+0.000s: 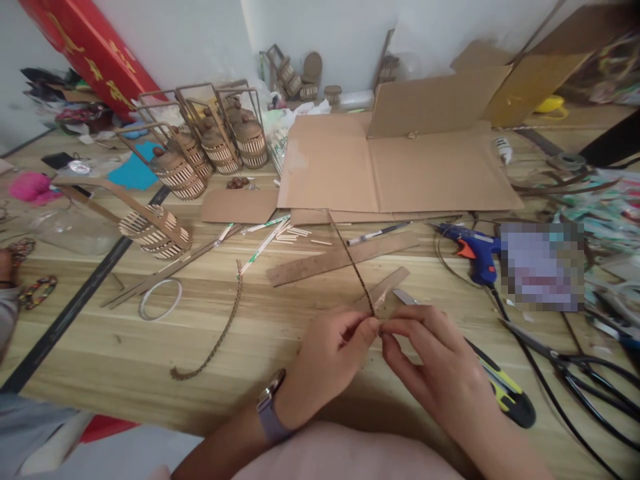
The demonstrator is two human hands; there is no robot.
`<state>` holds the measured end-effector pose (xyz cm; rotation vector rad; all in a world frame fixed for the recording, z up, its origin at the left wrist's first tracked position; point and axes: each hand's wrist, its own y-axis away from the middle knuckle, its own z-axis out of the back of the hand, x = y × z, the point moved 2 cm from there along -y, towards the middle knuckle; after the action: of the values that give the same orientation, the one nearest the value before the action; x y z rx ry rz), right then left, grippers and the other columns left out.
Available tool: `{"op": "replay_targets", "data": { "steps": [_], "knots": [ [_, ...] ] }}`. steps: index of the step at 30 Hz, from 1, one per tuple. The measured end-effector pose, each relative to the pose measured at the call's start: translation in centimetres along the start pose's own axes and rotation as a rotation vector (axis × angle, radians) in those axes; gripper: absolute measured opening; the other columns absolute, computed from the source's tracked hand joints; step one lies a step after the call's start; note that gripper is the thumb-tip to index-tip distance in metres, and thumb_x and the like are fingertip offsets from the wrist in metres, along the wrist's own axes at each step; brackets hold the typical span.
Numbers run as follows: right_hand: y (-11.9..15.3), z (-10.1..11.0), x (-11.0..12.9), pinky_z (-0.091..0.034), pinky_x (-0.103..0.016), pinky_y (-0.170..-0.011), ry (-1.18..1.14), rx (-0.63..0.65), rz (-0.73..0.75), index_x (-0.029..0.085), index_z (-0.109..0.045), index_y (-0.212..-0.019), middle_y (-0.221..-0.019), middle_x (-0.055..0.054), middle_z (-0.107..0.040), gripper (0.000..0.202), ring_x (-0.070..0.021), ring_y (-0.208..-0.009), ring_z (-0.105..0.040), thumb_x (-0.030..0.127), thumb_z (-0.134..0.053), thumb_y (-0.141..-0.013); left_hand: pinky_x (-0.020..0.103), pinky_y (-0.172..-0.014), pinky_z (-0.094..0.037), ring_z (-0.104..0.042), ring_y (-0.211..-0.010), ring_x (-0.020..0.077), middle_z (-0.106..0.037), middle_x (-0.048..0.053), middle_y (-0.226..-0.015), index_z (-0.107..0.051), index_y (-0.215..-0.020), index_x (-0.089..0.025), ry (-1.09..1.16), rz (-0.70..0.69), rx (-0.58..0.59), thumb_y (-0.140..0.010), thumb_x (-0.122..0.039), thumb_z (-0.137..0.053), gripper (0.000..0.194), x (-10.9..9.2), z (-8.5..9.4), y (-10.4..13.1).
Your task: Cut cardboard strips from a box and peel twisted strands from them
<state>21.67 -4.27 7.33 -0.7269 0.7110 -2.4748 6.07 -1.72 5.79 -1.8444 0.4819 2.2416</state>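
Observation:
A thin dark braided cord (351, 261) runs from the edge of the cardboard down to my fingers. My left hand (333, 357) wears a watch at its wrist and pinches the cord's near end between thumb and fingers. Right beside it, my right hand (433, 360) has its thumb and index fingertips closed on the same end, the fingertips of both hands almost touching. What lies between the fingertips is too small to make out fully. A second braided cord (233, 317) lies curved on the table to the left.
Small baskets with handles (159, 233) stand at the left, and flattened cardboard (330, 163) lies behind. On the right are a blue glue gun (483, 257), scissors (565, 363) and a yellow-black cutter (507, 393). Another person's hand (6, 267) shows at the far left.

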Motion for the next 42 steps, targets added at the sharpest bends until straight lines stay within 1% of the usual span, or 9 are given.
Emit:
{"op": "replay_targets", "data": {
  "steps": [2, 3, 7, 12, 18, 23, 32, 37, 42],
  "knots": [
    [0.4, -0.2, 0.0, -0.048, -0.032, -0.074, 0.036, -0.022, 0.011, 0.023, -0.06, -0.097, -0.092, -0.005, -0.065, 0.01, -0.0172, -0.083, -0.063, 0.014, -0.058, -0.093, 0.028, -0.065, -0.036, -0.054, -0.071, 0.0159, -0.057, 0.002, -0.071, -0.062, -0.069, -0.019, -0.22, -0.112, -0.081, -0.099, -0.043, -0.052, 0.039, -0.4, 0.4, 0.4],
    [0.5, -0.3, 0.1, -0.048, -0.033, -0.074, 0.037, -0.027, 0.017, 0.023, -0.059, -0.098, -0.092, -0.005, -0.066, 0.011, -0.0174, -0.083, -0.063, 0.014, -0.058, -0.093, 0.028, -0.067, -0.038, -0.056, -0.074, 0.0165, -0.059, 0.002, -0.075, -0.062, -0.071, -0.019, -0.281, -0.157, -0.098, -0.099, -0.041, -0.054, 0.036, -0.6, 0.6, 0.5],
    [0.5, -0.2, 0.1, -0.048, -0.033, -0.073, -0.029, -0.004, 0.037, 0.023, -0.058, -0.101, -0.093, -0.004, -0.069, 0.009, -0.0174, -0.083, -0.064, 0.017, -0.057, -0.095, 0.029, -0.078, -0.046, -0.062, -0.089, 0.0187, -0.066, 0.006, -0.092, -0.063, -0.086, -0.019, -0.356, -0.319, -0.047, -0.099, -0.039, -0.055, 0.025, -0.9, 1.0, 0.9],
    [0.1, 0.0, 0.1, -0.049, -0.031, -0.073, -0.101, -0.023, 0.042, 0.022, -0.057, -0.098, -0.091, -0.002, -0.069, 0.011, -0.0148, -0.082, -0.064, 0.013, -0.056, -0.093, 0.027, -0.083, -0.049, -0.064, -0.094, 0.0175, -0.067, 0.006, -0.099, -0.062, -0.094, -0.017, -0.424, -0.451, -0.001, -0.102, -0.032, -0.051, 0.02, -0.9, 1.1, 1.3],
    [0.3, -0.1, 0.2, -0.047, -0.031, -0.078, -0.092, -0.008, 0.087, 0.019, -0.059, -0.097, -0.093, -0.004, -0.069, 0.011, -0.0142, -0.085, -0.063, 0.009, -0.057, -0.092, 0.026, -0.085, -0.05, -0.063, -0.091, 0.0163, -0.067, 0.007, -0.098, -0.058, -0.086, -0.018, -0.483, -0.507, 0.006, -0.1, -0.021, -0.047, 0.018, -0.9, 1.0, 1.4],
    [0.3, -0.1, 0.3, -0.047, -0.03, -0.08, -0.093, -0.008, 0.097, 0.018, -0.058, -0.097, -0.093, -0.004, -0.069, 0.011, -0.0132, -0.086, -0.063, 0.008, -0.057, -0.092, 0.026, -0.084, -0.05, -0.062, -0.091, 0.016, -0.066, 0.007, -0.097, -0.058, -0.086, -0.017, -0.484, -0.536, -0.033, -0.097, -0.015, -0.049, 0.014, -0.7, 0.9, 1.4],
    [-0.1, 0.3, 0.4, -0.049, -0.03, -0.077, -0.138, -0.017, 0.059, 0.023, -0.056, -0.094, -0.088, 0.0, -0.07, 0.012, -0.0123, -0.079, -0.067, 0.011, -0.056, -0.091, 0.024, -0.079, -0.05, -0.061, -0.084, 0.0144, -0.066, 0.005, -0.091, -0.056, -0.08, -0.017, -0.442, -0.581, -0.085, -0.092, -0.012, -0.053, 0.014, -0.6, 0.8, 1.5],
    [-0.4, 0.6, 0.3, -0.051, -0.028, -0.073, -0.163, -0.01, 0.01, 0.025, -0.053, -0.09, -0.083, 0.003, -0.072, 0.016, -0.0114, -0.078, -0.068, 0.009, -0.052, -0.091, 0.023, -0.077, -0.049, -0.062, -0.084, 0.0136, -0.066, 0.005, -0.09, -0.054, -0.079, -0.018, -0.4, -0.595, -0.103, -0.09, -0.01, -0.053, 0.014, -0.6, 0.8, 1.5],
    [0.0, 0.4, 0.4, -0.052, -0.03, -0.08, -0.168, -0.049, 0.031, 0.023, -0.059, -0.1, -0.089, 0.0, -0.073, 0.014, -0.0135, -0.082, -0.07, 0.013, -0.059, -0.09, 0.022, -0.077, -0.049, -0.062, -0.084, 0.0133, -0.066, 0.004, -0.09, -0.055, -0.08, -0.018, -0.382, -0.578, -0.116, -0.092, -0.011, -0.052, 0.014, -0.7, 0.9, 1.4]
  ]
}}
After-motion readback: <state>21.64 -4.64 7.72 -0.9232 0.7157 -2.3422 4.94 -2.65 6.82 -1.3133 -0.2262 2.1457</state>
